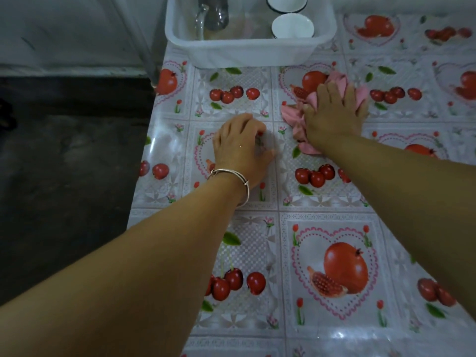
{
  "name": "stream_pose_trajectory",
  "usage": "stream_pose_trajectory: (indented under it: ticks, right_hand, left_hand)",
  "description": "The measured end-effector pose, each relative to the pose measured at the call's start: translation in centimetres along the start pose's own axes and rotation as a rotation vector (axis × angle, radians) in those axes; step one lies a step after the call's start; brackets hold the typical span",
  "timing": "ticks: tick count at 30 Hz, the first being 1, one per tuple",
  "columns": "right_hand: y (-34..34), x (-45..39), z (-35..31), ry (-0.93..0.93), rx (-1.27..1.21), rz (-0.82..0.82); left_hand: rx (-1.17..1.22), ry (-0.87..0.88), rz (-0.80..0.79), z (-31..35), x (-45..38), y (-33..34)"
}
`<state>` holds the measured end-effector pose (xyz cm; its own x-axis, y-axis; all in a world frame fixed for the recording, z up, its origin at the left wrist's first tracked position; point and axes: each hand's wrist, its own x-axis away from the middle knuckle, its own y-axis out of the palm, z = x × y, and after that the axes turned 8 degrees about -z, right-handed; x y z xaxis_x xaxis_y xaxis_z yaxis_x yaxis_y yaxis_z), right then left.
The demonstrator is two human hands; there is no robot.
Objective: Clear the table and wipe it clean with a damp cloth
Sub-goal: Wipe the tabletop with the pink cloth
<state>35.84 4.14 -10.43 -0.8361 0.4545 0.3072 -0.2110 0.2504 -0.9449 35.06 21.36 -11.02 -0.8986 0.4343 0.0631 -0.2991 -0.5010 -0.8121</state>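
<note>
Nearest the viewer, below both wrists, the table [257,202] shows only its glossy fruit-print covering, with nothing standing on it; further out, the left hand [240,148] rests on the surface with its fingers loosely curled, and whether it pinches anything small under the fingertips cannot be told; a thin bangle [231,179] sits at that wrist; just to the right and a little beyond, the right hand [334,109] lies flat with fingers spread, pressing down on the pink cloth [296,112], which is bunched under the palm and spills out to the left of it and past the fingertips; beyond both hands, at the far edge of the table, a white plastic tub [247,51] holds a glass jug [203,21] and two white cups [292,25]; judging by this, the clearing looks done, since the dishes are gathered in the tub, and the wiping is under way, with most of the near surface and the far right probably still to cover; the tub itself remains on the table; its back and the farther cup are cut off by the frame, and dim light makes damp streaks hard to tell from glare.
</note>
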Motion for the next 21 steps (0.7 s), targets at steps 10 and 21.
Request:
stream_pose_trajectory:
  ticks: [10, 21]
  right_hand:
    - [1.6, 1.8, -6.9, -0.188, 0.041, 0.031]
    - [1.2, 0.3, -8.9, -0.451, 0.084, 0.068]
  left_hand:
    - [-0.124, -0.261, 0.061, -3.7, 1.6, -3.1]
    - [-0.082, -0.324, 0.096, -6.1, 2.2, -4.7]
